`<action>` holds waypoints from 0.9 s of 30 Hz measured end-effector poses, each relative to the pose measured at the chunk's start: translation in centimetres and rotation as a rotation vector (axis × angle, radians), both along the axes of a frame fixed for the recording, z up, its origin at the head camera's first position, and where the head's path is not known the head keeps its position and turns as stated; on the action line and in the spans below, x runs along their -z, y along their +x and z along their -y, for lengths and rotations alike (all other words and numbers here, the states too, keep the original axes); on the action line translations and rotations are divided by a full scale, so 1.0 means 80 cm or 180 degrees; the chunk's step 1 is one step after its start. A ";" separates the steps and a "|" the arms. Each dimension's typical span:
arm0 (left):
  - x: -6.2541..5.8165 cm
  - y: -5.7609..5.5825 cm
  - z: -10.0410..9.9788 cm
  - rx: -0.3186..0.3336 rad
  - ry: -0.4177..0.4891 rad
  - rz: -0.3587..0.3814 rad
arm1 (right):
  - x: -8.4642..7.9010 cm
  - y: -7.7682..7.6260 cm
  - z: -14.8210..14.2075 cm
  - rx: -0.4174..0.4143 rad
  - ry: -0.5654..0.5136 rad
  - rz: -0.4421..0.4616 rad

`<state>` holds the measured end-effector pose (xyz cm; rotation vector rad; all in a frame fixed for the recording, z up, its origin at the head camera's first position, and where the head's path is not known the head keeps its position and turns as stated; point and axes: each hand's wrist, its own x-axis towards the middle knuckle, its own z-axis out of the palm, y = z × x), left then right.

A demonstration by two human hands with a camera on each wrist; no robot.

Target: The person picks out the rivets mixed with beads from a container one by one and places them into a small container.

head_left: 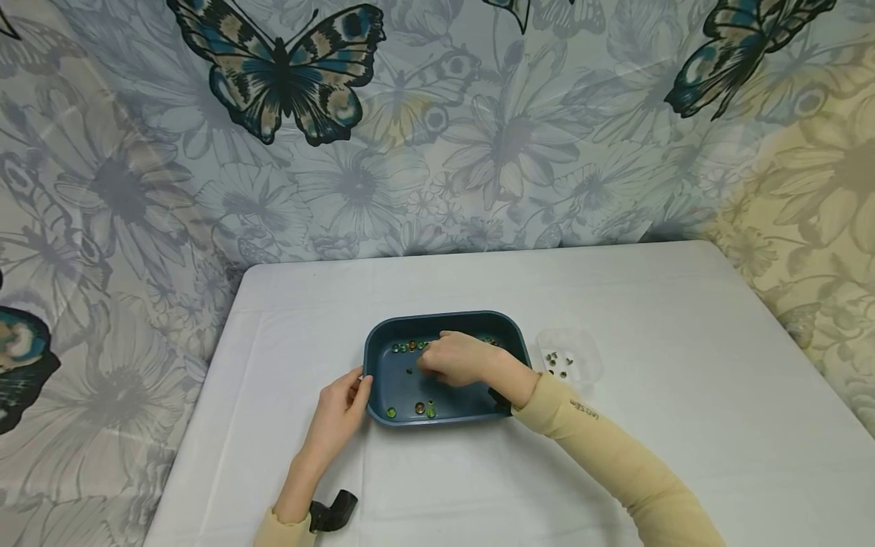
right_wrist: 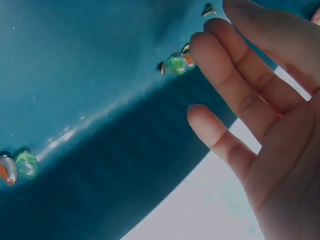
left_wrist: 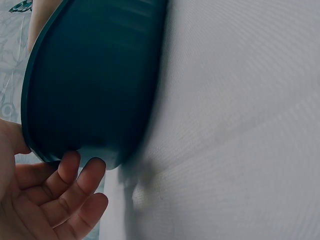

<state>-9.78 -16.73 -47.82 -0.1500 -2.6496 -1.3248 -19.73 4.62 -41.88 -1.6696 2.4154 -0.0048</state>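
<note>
A dark blue rectangular tray (head_left: 437, 420) sits on the white table. My left hand (head_left: 338, 406) grips its left end, thumb at the rim and fingers outside under the wall. Inside the tray is my right hand (head_left: 458, 357), fingers pointing down near the floor; its thumb and index tips are cut off in the right wrist view. A small metal stud (head_left: 409, 371) lies just left of those fingers. Glass marbles (head_left: 412, 346) line the back wall, partly hidden by the hand. Near the front wall are a green marble (head_left: 391, 412) and an amber marble (head_left: 420, 408).
Right of the tray stands a clear plastic box (head_left: 586, 357) holding several small metal pieces (head_left: 563, 374). My right forearm (head_left: 608, 448) crosses the tray's right side. A black wrist mount (head_left: 335, 510) sticks out from my left wrist. Patterned fabric (head_left: 506, 175) hangs behind the table.
</note>
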 end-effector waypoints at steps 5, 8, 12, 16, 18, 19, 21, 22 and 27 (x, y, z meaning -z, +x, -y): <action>0.001 0.000 0.000 0.0021 0.0005 -0.0008 | 0.002 0.000 0.004 -0.0071 -0.0008 0.0114; 0.002 0.000 0.001 0.0031 0.0009 -0.0005 | 0.003 0.000 0.007 -0.0124 -0.0019 0.0189; 0.002 0.000 0.002 0.0012 -0.0021 0.0018 | 0.004 0.000 0.011 -0.0140 0.0009 0.0320; 0.002 -0.001 0.001 0.0010 -0.0034 0.0018 | 0.005 0.001 0.014 -0.0126 0.0075 0.0414; 0.002 -0.001 0.001 0.0011 -0.0031 0.0003 | 0.006 0.001 0.015 -0.0127 0.0091 0.0453; 0.002 -0.001 0.001 0.0011 -0.0031 -0.0010 | 0.007 0.001 0.016 -0.0132 0.0092 0.0461; 0.002 -0.001 0.001 0.0002 -0.0039 -0.0029 | 0.008 0.001 0.017 -0.0142 0.0093 0.0486; 0.003 -0.001 0.001 -0.0008 -0.0045 -0.0035 | 0.008 0.001 0.017 -0.0151 0.0087 0.0497; 0.004 -0.002 0.001 -0.0019 -0.0066 -0.0080 | 0.012 0.001 0.020 -0.0187 0.0114 0.0503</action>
